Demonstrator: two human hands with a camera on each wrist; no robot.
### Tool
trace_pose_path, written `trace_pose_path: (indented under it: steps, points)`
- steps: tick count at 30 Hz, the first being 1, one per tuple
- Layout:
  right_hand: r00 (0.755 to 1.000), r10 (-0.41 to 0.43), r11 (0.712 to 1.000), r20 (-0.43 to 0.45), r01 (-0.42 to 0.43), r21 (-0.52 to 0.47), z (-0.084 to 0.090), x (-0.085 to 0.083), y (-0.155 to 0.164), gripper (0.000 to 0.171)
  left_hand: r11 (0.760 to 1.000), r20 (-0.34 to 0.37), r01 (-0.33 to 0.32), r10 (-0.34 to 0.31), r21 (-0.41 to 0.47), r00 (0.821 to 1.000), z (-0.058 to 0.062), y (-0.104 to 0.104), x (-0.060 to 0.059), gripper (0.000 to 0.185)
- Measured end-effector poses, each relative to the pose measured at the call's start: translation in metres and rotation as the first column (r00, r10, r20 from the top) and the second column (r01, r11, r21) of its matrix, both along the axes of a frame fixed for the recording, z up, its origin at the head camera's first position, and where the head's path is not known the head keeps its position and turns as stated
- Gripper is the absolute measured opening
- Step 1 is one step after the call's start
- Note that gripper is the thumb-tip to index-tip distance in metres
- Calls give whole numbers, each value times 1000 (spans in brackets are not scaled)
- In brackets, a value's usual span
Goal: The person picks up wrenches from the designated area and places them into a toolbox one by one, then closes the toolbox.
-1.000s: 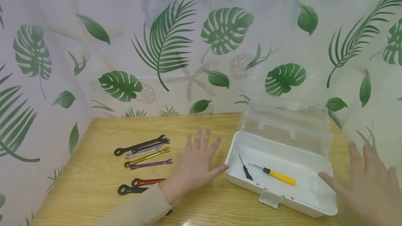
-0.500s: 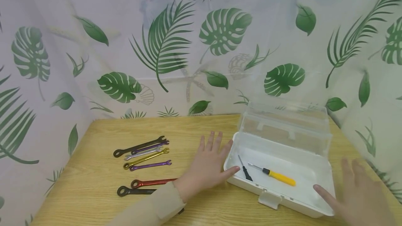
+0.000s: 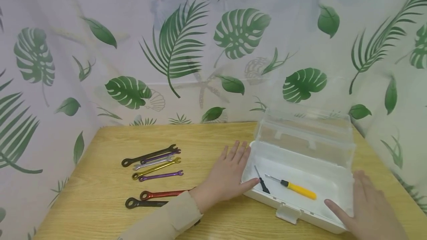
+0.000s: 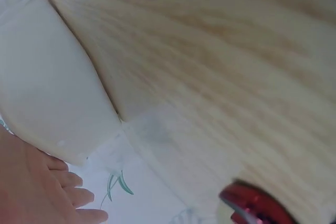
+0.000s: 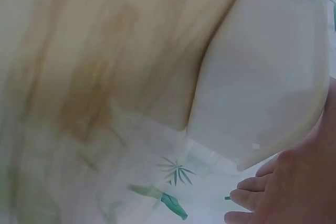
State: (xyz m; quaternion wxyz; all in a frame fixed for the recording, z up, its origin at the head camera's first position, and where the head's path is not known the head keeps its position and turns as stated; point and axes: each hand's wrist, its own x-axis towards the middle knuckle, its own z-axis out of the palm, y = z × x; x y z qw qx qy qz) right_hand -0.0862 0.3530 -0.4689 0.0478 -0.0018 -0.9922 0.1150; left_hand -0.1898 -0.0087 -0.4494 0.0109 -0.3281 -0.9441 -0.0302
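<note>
box (image 3: 301, 173) (right hand (image 3: 368, 206) hides end)

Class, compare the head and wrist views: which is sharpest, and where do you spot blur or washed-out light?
Head view: sharpest, with the wrenches clearly outlined, though the clear lid fades into the pale backdrop; left wrist view: hazy, a red metallic object blurred; right wrist view: table grain smeared, the white box pale and low in contrast.
</note>
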Motion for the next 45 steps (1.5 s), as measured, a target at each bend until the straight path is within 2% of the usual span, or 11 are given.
trace_pose_path:
  steps: [7,12,22,27,33,45]
  points:
    - [997,-2,1000,82,3,-8,-1,-2,-1,115,999,-7,26,-26,19,1000,-2,-2,-1,92]
    - [996,1,999,93,2,-32,-6,-3,1,114,999,-4,36,-36,2,999,2,-2,0,91]
    - [997,46,997,60,-42,-66,-13,-3,8,111,999,22,48,-48,4,999,3,0,0,91]
    - [995,98,991,-34,-101,-87,-18,-2,10,101,998,24,53,-54,16,998,0,-2,1,90]
    - [993,114,990,17,-112,-91,-9,-9,5,104,999,16,46,-46,15,999,-1,-7,5,91]
    - [977,201,978,-71,-204,-37,-9,-16,3,106,998,-2,68,-68,-20,998,-4,-20,8,102]
